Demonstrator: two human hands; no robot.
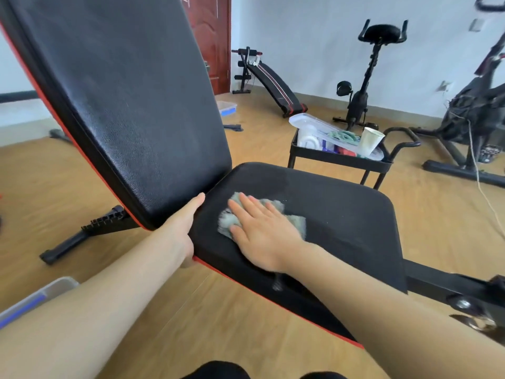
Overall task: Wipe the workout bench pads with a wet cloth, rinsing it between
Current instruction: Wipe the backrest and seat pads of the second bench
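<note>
The right hand [262, 231] lies flat, fingers spread, pressing the grey cloth [235, 217] onto the seat pad [341, 212] near its back-rest end. The left hand [185, 228] grips that pad's near edge beneath the raised back pad [123, 99], on a wooden floor [191, 310].

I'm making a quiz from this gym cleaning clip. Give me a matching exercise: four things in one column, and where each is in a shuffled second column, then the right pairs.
Things:
1. cloth
2. left hand
3. paper cup
4. right hand

Places:
A. leaning in the black cart behind the bench
B. flat on top of the cloth
C. spread on the seat pad
D. gripping the seat pad's edge, below the raised back pad

Pairs: 1-C, 2-D, 3-A, 4-B
</note>
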